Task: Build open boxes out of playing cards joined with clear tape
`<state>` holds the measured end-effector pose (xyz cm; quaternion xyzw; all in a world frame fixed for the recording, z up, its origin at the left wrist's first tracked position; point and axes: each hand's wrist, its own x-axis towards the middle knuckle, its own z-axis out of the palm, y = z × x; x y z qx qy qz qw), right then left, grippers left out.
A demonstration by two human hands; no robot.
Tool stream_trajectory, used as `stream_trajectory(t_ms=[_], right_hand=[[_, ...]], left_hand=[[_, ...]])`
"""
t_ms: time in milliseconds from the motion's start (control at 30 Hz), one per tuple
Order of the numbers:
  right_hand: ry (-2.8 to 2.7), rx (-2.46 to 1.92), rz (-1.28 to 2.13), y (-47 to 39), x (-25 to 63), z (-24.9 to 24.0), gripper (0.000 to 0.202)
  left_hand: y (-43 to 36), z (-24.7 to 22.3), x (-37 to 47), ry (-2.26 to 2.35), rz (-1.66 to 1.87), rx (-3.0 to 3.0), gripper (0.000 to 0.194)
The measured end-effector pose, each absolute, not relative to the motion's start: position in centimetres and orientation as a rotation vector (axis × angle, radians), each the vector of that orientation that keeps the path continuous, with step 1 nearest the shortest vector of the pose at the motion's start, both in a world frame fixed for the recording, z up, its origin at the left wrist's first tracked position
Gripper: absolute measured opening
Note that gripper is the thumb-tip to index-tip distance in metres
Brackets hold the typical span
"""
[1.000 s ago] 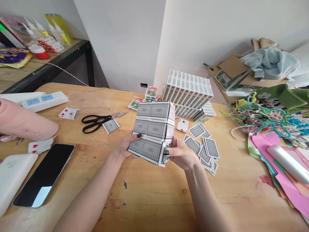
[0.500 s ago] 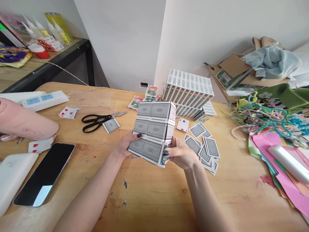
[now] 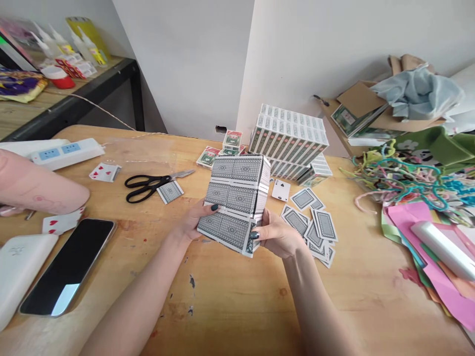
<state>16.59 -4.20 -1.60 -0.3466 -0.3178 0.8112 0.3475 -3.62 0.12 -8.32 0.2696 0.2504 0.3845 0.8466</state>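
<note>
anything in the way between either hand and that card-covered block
Nothing visible stands in the way: the left hand and the right hand both hold the card-covered block directly, one on each side. Its underside is hidden, so contact there can't be checked.

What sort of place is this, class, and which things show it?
Probably a craft corner or small workshop: scissors, a heap of tangled coloured strings and sheets of coloured paper lie on the wooden table.
</note>
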Motion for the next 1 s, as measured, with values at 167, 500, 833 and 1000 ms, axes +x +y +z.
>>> stream_trajectory(t_ms=[167,500,833,1000], right_hand=[[-0.805,-0.908,2.120,-4.17,16.59,-1.52,0.066],[-0.761,-0.892,2.139,-3.96,16.55,-1.73,0.060],[-0.784,-0.966,2.009,-3.87,16.18,-1.85,0.055],[-0.756,-0.982,1.945,-3.79,16.08,-1.76,0.057]], left_hand=[[0.14,-8.46,-3.63,0.531,0.812,0.571,0.057],[0.11,-8.48,-3.65,0.525,0.815,0.554,0.054],[0.46,-8.40,-3.79,0.548,0.802,0.538,0.048],[0.53,-8.85,-3.75,0.579,0.820,0.502,0.043]])
